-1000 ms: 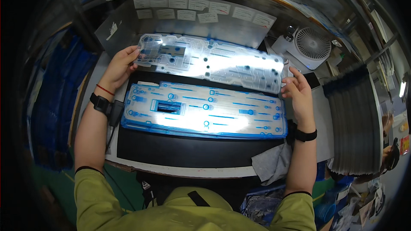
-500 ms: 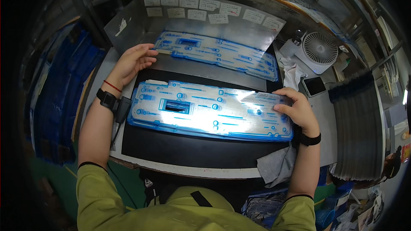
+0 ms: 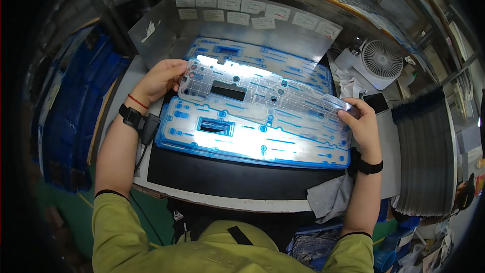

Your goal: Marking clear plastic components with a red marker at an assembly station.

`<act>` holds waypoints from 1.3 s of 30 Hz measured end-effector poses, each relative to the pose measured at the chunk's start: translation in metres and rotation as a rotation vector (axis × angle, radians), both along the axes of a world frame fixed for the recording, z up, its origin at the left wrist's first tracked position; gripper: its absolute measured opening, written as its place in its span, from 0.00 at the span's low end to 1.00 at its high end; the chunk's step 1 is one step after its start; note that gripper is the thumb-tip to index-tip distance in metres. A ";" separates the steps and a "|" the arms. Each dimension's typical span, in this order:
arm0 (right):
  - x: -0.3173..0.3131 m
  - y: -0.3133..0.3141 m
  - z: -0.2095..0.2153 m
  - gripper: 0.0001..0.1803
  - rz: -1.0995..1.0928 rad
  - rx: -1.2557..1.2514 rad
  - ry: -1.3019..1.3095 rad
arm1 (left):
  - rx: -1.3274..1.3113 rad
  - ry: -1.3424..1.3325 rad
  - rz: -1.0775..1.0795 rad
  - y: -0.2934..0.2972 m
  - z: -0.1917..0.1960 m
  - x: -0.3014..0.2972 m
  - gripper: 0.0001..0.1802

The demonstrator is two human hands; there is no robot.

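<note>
Between my two hands is a thin clear plastic sheet (image 3: 262, 96) with a rectangular cutout and several small holes, tilted above the table. My left hand (image 3: 164, 78) pinches its left end, and my right hand (image 3: 361, 119) grips its right end between thumb and fingers. Below it lies a near stack of similar blue-edged plastic sheets (image 3: 217, 144), partly covered by the raised one. Behind, a second stack of blue-edged sheets (image 3: 202, 45) rests against a metal backboard; the held sheet hides part of it.
A black mat (image 3: 202, 172) lies under the near stack, with a grey cloth (image 3: 328, 197) at its front right corner. To the right are a white fan (image 3: 381, 63), a black-screened device (image 3: 375, 103) and a tall stack of thin sheets (image 3: 424, 156). Blue sheets (image 3: 76, 116) stand at the left.
A single clear sheet has come up off the near stack. My left hand has closed on its left end, while my right hand still holds the right end.
</note>
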State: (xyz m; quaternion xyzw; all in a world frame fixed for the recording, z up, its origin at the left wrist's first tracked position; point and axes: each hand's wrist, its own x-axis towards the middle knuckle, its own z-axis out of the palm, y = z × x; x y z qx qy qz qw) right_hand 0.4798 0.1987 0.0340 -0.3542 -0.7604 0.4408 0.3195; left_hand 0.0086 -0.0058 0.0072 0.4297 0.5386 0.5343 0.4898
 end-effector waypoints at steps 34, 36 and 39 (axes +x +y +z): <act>0.002 0.007 0.000 0.09 -0.095 -0.112 0.297 | 0.046 0.049 0.213 0.007 -0.004 -0.003 0.13; 0.001 0.006 0.001 0.09 -0.102 -0.123 0.303 | 0.035 0.061 0.230 0.007 -0.003 -0.002 0.12; 0.003 0.005 0.002 0.09 -0.083 -0.134 0.317 | 0.035 0.063 0.229 0.007 -0.004 -0.002 0.12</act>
